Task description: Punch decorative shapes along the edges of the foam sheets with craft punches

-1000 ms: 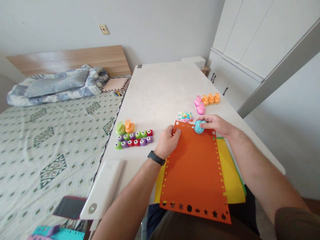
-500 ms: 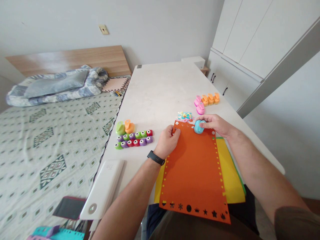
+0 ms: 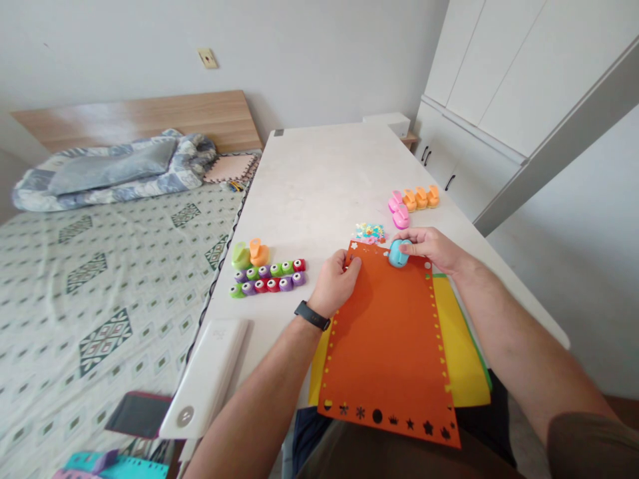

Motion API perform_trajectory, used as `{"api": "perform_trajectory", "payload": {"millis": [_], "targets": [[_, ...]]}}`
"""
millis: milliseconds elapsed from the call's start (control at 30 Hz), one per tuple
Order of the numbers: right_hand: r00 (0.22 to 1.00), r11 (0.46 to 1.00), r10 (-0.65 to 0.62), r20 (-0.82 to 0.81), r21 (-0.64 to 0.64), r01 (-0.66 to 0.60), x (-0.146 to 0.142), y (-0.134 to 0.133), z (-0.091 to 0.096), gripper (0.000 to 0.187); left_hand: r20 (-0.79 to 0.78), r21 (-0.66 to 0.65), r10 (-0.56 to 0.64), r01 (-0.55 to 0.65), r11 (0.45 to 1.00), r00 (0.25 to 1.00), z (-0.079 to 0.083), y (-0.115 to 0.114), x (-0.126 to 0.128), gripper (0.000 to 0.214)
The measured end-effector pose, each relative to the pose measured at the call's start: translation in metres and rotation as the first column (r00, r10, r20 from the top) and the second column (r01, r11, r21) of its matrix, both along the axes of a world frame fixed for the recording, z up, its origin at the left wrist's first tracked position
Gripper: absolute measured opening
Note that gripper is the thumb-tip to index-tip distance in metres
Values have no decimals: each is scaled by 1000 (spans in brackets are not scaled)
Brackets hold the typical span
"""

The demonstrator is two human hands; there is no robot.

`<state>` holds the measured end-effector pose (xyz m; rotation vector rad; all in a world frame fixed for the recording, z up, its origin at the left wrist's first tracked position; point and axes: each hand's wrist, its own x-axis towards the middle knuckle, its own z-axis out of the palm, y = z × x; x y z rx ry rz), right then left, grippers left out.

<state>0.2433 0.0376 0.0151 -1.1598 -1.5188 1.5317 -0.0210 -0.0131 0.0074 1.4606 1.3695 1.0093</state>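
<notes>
An orange sheet of paper (image 3: 387, 332) lies in front of me, with small shapes cut along its edges. My left hand (image 3: 339, 283) is closed on its upper left edge, thumb on top. At the top edge, right of the middle, my right hand (image 3: 428, 247) grips a light blue craft punch (image 3: 399, 253), which sits over the paper's edge. Under the orange sheet is yellow paper (image 3: 456, 346), with a green edge showing at its right. Just beyond the top edge lies a small heap of punched paper bits (image 3: 370, 231).
Pink punches (image 3: 400, 217) and orange punches (image 3: 421, 197) stand at the far right of the white table (image 3: 319, 173). At left are rows of small coloured punches (image 3: 272, 285), a green punch (image 3: 240, 255) and a larger orange one. A white device (image 3: 207, 376) lies along the left edge.
Almost nothing differs. Both hands, the blue punch and the orange sheet keep their places, and the view shifts only very slightly.
</notes>
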Motion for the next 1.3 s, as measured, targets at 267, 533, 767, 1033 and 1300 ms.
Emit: {"api": "perform_trajectory", "payload": {"millis": [267, 533, 767, 1033, 1300], "targets": [[1000, 1000, -4, 14, 15, 4, 1, 1, -3, 44, 34, -42, -8, 10, 999, 999, -6, 1, -1, 28], [1000, 1000, -7, 4, -3, 7, 0, 2, -4, 43, -2, -11, -35, 35, 999, 999, -10, 2, -1, 29], [1000, 1000, -11, -12, -13, 11, -1, 2, -5, 45, 23, -10, -10, 10, 1000, 1000, -3, 0, 0, 28], [1000, 999, -22, 8, -23, 22, -2, 0, -1, 46, -2, -12, -26, 26, 1000, 1000, -6, 0, 0, 28], [997, 997, -72, -4, -36, 72, -4, -1, 0, 41, -74, 17, -59, 60, 998, 996, -14, 2, -1, 29]]}}
